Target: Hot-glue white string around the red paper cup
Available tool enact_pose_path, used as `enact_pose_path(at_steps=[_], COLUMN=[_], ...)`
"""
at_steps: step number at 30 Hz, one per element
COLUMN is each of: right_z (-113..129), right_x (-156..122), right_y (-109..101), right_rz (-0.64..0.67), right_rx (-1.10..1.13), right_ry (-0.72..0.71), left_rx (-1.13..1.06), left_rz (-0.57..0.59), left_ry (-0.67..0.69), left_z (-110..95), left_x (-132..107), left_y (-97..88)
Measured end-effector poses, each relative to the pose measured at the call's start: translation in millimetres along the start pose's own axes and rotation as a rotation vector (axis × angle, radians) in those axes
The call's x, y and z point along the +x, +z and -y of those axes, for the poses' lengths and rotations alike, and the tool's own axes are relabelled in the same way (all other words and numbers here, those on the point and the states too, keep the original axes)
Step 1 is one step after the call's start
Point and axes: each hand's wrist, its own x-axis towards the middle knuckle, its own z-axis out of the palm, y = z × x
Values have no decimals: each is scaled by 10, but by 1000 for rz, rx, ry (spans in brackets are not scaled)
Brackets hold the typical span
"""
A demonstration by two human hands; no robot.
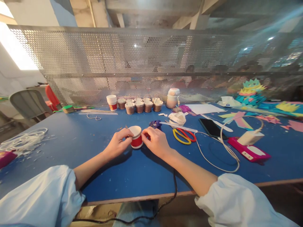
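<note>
A small red and white paper cup (136, 142) stands on the blue table between my hands. The thumb and fingers of my left hand (119, 143) pinch it at the left, near the upper band. On its other side, my right hand (156, 141) is closed with its fingertips against the cup's upper edge. Just behind my right hand lies a blue glue gun (155, 124) with a white stick in its back. Scissors (182, 135) with yellow and red handles rest to the right, beside a white roll of tape (177, 119).
Several brown-wrapped cups (139, 107) and a stack of paper cups (112, 102) stand at the back by a perforated screen (106, 63). To the right are a phone (210, 127), a pink power strip (248, 150) and a white cable. White cord coils (26, 138) lie left.
</note>
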Motion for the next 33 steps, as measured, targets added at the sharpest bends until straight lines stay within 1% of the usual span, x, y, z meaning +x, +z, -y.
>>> enact_pose_path(at_steps=[8, 12, 18, 25, 30, 33], right_z=[-19, -22, -17, -3, -2, 1], right_x=[6, 7, 5, -3, 2, 6], right_y=[-11, -14, -8, -2, 4, 0], right_rz=[5, 6, 4, 17, 24, 18], right_rx=[46, 90, 113, 135, 135, 144], right_ry=[51, 66, 56, 35, 17, 13], left_rx=[8, 28, -16, 1, -17, -57], left_rz=[-18, -32, -95, -103, -94, -65], left_ry=[87, 46, -80, -11, -11, -24], left_z=[45, 45, 32, 63, 37, 7], left_x=[35, 36, 33, 36, 22, 15], left_y=[-42, -37, -15, -8, 1, 19])
